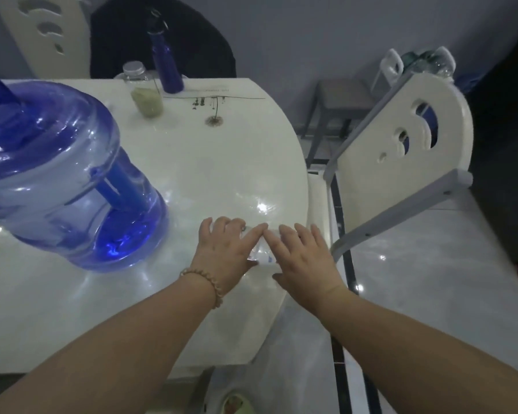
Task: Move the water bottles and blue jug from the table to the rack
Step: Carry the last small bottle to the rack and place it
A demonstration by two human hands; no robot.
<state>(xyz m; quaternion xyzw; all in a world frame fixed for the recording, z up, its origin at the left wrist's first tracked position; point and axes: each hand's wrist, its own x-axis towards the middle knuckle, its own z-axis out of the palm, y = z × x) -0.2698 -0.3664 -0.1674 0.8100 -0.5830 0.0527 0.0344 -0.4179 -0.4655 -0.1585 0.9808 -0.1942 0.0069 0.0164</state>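
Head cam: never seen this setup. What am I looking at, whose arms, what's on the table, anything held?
There is no robot here. One wide-angle camera sits on a person's head and looks forward and down, so the two bare arms are the wearer's own. The left hand, with a bead bracelet on its wrist, and the right hand both press on a small clear bottle lying near the edge of the white table; it is mostly hidden, so the grip is unclear. Also on the table: a big blue jug on the left, a jar with greenish contents and a tall blue bottle at the far side. A white chair stands to the right.
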